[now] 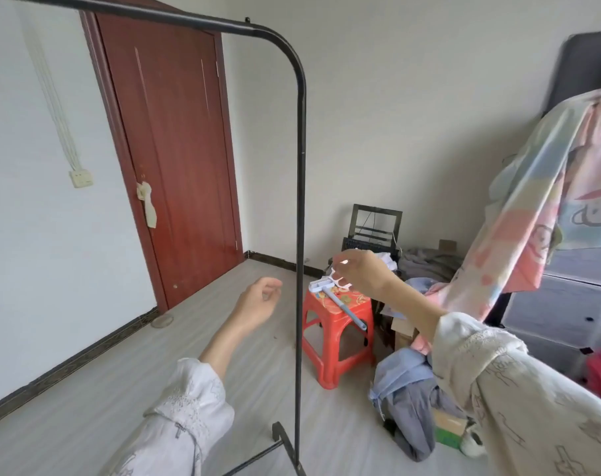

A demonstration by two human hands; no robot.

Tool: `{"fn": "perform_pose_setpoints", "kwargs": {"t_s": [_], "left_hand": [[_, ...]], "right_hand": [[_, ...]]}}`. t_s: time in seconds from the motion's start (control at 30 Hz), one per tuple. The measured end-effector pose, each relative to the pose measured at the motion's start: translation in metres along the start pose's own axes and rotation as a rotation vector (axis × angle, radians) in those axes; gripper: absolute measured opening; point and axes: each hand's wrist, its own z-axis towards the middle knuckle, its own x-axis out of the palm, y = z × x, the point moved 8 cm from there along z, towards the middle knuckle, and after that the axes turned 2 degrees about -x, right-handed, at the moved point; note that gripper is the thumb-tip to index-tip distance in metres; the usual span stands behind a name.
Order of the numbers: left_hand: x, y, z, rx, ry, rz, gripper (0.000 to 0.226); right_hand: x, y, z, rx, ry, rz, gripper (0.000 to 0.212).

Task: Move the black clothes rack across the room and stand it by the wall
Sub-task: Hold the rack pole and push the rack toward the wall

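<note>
light: soft, even daylight, bright | shadows: faint on floor | glare: none | blur: motion smear at right edge, hands slightly soft | distortion: wide-angle bowing at frame edges

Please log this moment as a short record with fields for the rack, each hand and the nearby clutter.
rack: black clothes rack upright, bare of clothes, close in front of the camera
left hand: open, empty, left of the rack's upright, not touching
right hand: right of the upright, off the rack
red stool: behind the rack, white lint roller on top
door: shut
</note>
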Motion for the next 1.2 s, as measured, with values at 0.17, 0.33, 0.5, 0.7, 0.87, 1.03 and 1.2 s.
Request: {"fn": "perform_pose_setpoints", "kwargs": {"t_s": [0.17, 0.33, 0.5, 0.7, 0.87, 1.03, 1.2], "left_hand": [[0.033, -0.018, 0.091, -0.063, -0.111, -0.017, 0.028], [0.045, -0.040, 0.145, -0.095, -0.236, 0.032, 0.041], [0.054, -0.042, 0.176, -0.175, -0.271, 0.096, 0.053], [0.071, -0.056, 0.197, -0.286, -0.434, 0.083, 0.045], [0.074, -0.057, 0.194, -0.409, -0.553, 0.077, 0.037], [0.074, -0.044, 0.194, -0.508, -0.625, 0.074, 0.035], [0.057, -0.036, 0.205, -0.500, -0.713, 0.069, 0.021]], "right_hand": [[-0.027, -0.020, 0.079, -0.039, 0.131, -0.079, 0.023], [-0.042, -0.029, 0.157, -0.073, 0.187, -0.007, 0.030], [-0.027, -0.024, 0.217, -0.195, 0.289, 0.005, 0.052], [-0.003, -0.008, 0.263, -0.413, 0.489, 0.088, 0.043], [0.006, 0.003, 0.277, -0.576, 0.556, 0.057, 0.029], [0.022, 0.014, 0.289, -0.610, 0.664, 0.190, 0.024], [0.037, 0.027, 0.304, -0.695, 0.662, 0.194, 0.032]]}}
